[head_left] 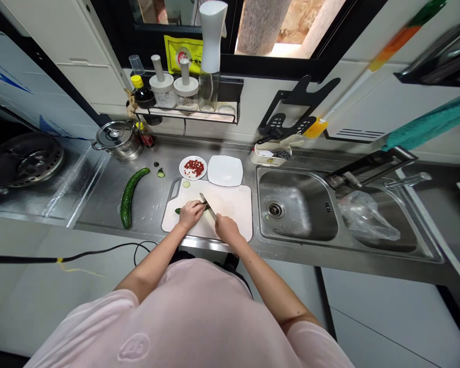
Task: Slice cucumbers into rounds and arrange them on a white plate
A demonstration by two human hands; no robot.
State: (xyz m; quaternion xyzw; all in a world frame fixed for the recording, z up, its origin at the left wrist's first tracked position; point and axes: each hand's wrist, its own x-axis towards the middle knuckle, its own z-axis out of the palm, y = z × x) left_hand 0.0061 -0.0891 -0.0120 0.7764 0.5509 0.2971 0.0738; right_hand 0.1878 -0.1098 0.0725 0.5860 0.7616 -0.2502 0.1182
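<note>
My left hand (190, 214) rests on a short piece of green cucumber (178, 210) lying on a white plastic cutting board (233, 204), and most of that piece is hidden under my fingers. My right hand (228, 229) grips a kitchen knife (209, 207), whose blade stands against the cucumber beside my left fingers. One thin cucumber slice (186, 184) lies near the board's far edge. A longer cucumber (128, 198) lies on the steel counter to the left of the board. Small cucumber bits (160, 174) sit on the counter beyond it.
Beyond the board are a small plate of chopped red chili (193, 168) and a white square plate (225, 170). A steel double sink (297, 204) lies to the right, with a plastic bag (368, 217) in its far basin. A steel pot (118, 140) stands at the left.
</note>
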